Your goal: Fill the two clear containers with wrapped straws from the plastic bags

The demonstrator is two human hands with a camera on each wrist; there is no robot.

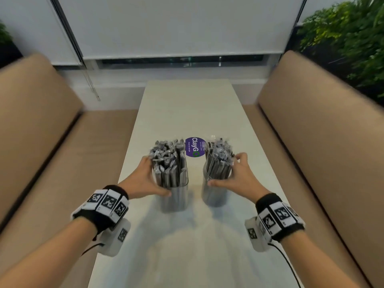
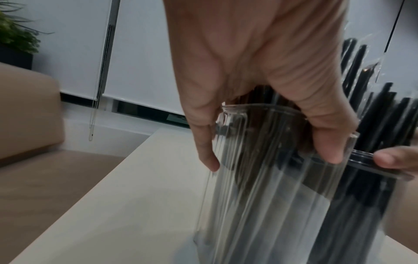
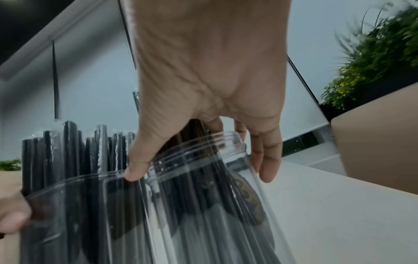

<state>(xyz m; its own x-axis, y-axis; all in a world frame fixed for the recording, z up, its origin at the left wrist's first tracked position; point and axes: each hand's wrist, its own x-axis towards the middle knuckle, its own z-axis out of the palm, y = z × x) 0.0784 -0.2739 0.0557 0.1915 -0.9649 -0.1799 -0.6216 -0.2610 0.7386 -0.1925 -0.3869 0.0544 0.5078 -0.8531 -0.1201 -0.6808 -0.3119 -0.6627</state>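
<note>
1. Head view: two clear containers stand upright and side by side on the white table (image 1: 182,113), just before a purple round sticker (image 1: 195,146). The left container (image 1: 174,196) and the right container (image 1: 214,194) are both packed with wrapped straws (image 1: 169,163) that rise well above the rims. The left hand (image 1: 145,179) cups the outer side of the left container and the right hand (image 1: 239,175) cups the outer side of the right one, fingers curved around the straws and walls. I judge this grip steadies them or brings them together, and the filling looks nearly finished. No plastic bags are visible here.

2. Left wrist view: the left hand (image 2: 260,75) comes from above, with its fingers (image 2: 328,148) curled over the rim of the left container (image 2: 260,196). Dark straws in clear wrappers stand inside.

3. Right wrist view: the right hand (image 3: 208,80) grips the threaded rim of the right container (image 3: 214,205), thumb on one side and fingers on the other. This container appears tilted here, but the wide lens may cause that.
</note>
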